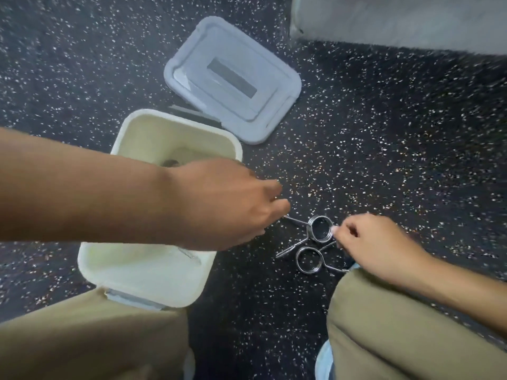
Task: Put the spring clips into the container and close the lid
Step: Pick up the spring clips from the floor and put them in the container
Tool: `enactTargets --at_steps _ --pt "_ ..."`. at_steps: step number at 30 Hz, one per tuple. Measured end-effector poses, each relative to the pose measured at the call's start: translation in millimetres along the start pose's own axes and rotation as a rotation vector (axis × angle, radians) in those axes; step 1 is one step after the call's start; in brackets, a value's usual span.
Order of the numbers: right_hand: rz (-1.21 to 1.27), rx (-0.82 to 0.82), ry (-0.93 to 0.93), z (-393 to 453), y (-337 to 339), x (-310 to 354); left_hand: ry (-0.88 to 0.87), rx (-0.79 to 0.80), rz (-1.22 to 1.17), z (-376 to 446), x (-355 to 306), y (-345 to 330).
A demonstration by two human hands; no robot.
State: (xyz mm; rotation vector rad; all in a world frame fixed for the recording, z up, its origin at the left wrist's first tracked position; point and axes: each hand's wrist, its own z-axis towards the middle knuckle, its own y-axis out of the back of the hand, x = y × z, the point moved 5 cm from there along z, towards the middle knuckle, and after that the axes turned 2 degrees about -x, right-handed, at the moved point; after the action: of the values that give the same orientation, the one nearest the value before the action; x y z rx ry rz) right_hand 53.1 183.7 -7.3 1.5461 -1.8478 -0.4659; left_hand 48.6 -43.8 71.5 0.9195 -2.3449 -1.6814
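Two steel spring clips lie on the dark speckled floor between my knees. The upper spring clip (320, 229) has one wire handle running left under the fingertips of my left hand (225, 204), which reaches across the open cream container (153, 272) and closes on that handle. My right hand (373, 242) pinches the right side of the same clip's coil. The lower spring clip (308, 259) lies free just below it. The grey lid (233, 78) lies flat on the floor beyond the container. A small dark object (170, 162) shows inside the container, mostly hidden by my forearm.
My knees in tan trousers (397, 333) frame the bottom of the view, the left one touching the container's near edge. A pale grey slab (397, 17) stands at the top right. A thin grey strip (192, 113) lies between lid and container.
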Motion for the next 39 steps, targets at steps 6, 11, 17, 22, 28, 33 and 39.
enactTargets --at_steps 6,11,17,22,28,33,39 --pt "0.152 0.031 -0.044 5.1 -41.6 -30.1 -0.153 0.130 0.107 51.3 -31.2 -12.7" --pt "0.004 -0.046 -0.009 14.8 -59.5 -39.3 -0.162 0.217 0.174 94.0 -46.6 -35.1" --pt "-0.202 -0.108 0.133 7.9 -68.9 -34.4 -0.185 0.222 0.249 136.0 -62.7 -71.9" --pt "-0.271 -0.056 0.251 1.7 -95.7 -36.5 -0.125 0.221 0.241 153.8 -54.7 -95.7" --pt "-0.319 -0.018 0.292 -5.1 -109.0 -38.1 -0.158 0.127 0.260 165.7 -59.6 -105.5" --pt "-0.368 -0.099 0.352 -2.6 -100.2 -39.2 -0.133 0.122 0.302 173.5 -54.8 -113.0" --pt "-0.423 -0.237 0.417 4.3 -75.9 -44.1 -0.161 0.154 0.363 167.4 -48.5 -121.9"
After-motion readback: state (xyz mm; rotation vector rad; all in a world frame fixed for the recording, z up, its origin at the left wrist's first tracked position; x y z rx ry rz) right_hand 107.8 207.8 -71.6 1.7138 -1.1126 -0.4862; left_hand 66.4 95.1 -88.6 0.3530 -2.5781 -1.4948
